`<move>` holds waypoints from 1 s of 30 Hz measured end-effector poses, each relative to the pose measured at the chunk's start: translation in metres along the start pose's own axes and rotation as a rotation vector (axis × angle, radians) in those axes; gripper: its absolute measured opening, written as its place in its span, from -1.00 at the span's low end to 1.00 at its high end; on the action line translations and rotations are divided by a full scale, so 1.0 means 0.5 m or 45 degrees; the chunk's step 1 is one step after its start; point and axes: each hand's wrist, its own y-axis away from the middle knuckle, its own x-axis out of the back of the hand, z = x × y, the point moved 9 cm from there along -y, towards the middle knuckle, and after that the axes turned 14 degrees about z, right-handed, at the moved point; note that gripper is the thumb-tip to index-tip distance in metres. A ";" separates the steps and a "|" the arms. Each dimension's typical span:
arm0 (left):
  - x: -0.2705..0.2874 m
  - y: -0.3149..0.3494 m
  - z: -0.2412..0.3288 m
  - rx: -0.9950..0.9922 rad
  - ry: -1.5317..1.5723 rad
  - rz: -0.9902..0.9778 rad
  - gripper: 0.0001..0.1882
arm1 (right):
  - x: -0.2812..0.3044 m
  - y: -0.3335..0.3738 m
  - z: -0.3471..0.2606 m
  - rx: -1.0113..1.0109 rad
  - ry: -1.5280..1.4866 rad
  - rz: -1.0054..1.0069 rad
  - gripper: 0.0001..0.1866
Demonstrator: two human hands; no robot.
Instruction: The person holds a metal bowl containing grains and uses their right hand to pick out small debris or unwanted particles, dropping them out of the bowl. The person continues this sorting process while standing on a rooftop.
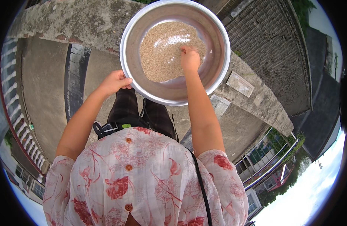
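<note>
A large round metal basin (pixel 123 52) stands in front of me over a rough concrete ledge. Pale brown grain (pixel 158 62) covers much of its bottom, and bright sky reflections shine on top as if water lies over it. My left hand (pixel 115 81) is closed on the near-left rim, thumb on top. Inside the basin, my right hand (pixel 191 59) is over the right part of the grain. Its fingers are drawn together at the surface; whether any grain is between them, I cannot make out.
The concrete ledge (pixel 79 26) curves across, with a small rectangular slab (pixel 240 83) on it to the right. Beyond lies a tiled roof (pixel 271 56). A white balustrade (pixel 15 98) stands at left, a metal railing (pixel 269 169) at lower right. A black cord (pixel 200 173) hangs down my shirt.
</note>
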 end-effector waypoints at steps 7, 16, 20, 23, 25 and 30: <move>-0.001 0.002 0.003 0.006 -0.010 -0.003 -0.74 | 0.037 0.003 0.013 -0.041 -0.083 0.139 -0.87; -0.002 0.003 0.006 -0.007 -0.011 0.007 -0.74 | 0.014 0.066 -0.010 0.056 -0.020 -0.015 -0.85; -0.001 0.002 0.005 0.003 -0.006 0.024 -0.74 | -0.034 0.080 -0.028 0.184 0.014 -0.336 -0.86; 0.002 0.003 0.005 0.004 -0.006 0.046 -0.73 | 0.012 0.039 0.018 0.069 -0.110 -0.024 -0.88; 0.001 0.004 0.004 0.008 0.006 0.047 -0.73 | 0.051 0.012 0.044 0.001 -0.129 0.246 -0.90; 0.000 0.005 0.008 0.007 0.010 0.040 -0.72 | 0.029 -0.008 0.010 0.025 -0.082 0.128 -0.90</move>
